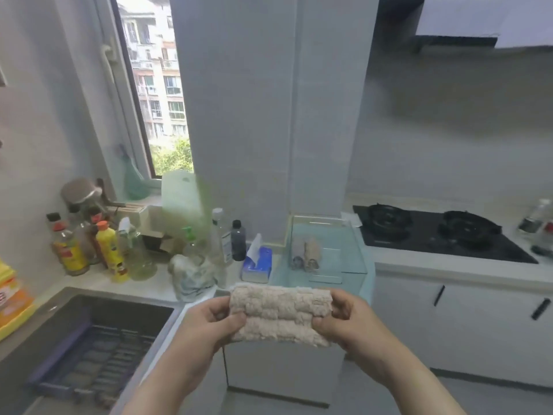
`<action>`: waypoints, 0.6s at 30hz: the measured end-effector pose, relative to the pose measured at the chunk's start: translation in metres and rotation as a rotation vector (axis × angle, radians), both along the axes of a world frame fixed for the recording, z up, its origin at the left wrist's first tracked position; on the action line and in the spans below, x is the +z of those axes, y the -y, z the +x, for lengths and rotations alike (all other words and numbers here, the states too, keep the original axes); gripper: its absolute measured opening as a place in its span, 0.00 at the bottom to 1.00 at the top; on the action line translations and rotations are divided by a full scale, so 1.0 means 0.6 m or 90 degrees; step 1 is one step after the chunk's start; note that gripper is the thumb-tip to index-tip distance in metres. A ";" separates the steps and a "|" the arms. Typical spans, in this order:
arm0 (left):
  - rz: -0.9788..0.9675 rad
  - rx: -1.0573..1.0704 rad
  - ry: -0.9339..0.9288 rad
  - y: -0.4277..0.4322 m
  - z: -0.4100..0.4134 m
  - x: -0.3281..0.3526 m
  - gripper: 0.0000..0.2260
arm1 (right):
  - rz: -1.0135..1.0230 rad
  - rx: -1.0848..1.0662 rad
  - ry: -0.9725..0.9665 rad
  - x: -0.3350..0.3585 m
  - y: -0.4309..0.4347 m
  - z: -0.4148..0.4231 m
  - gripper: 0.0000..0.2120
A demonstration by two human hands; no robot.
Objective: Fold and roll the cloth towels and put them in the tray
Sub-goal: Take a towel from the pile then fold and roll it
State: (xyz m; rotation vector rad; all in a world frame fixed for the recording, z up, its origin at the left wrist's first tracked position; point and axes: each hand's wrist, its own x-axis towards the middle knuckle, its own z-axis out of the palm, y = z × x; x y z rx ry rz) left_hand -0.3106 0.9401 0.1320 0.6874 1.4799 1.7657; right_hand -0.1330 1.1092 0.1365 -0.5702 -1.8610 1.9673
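Pinching a folded towel [281, 314] by its ends in mid-air, left hand [215, 322] and right hand [341, 317] seem mid-fold; rolling probably comes next, then the tray [356, 259] (two rolls [305, 254] already inside).

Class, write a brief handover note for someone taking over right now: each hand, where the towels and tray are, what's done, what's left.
Left hand grips the left end of the beige towel, held in the air.
Right hand grips its right end.
The tray stands on the counter, left of the stove; two rolled towels lie inside.
Done: two towels rolled and stored.
Left: finish rolling the held towel, then place it in the tray.
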 end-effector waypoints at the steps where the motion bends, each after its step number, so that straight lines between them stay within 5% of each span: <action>1: -0.011 -0.015 -0.007 -0.030 -0.005 0.001 0.13 | 0.003 -0.002 0.009 0.001 -0.027 0.001 0.21; 10: -0.094 -0.126 -0.100 -0.335 -0.098 -0.035 0.09 | -0.077 0.048 0.036 -0.025 -0.262 -0.053 0.31; 18: -0.172 -0.068 -0.187 -0.613 -0.255 -0.121 0.10 | -0.049 -0.133 0.124 -0.086 -0.497 -0.204 0.26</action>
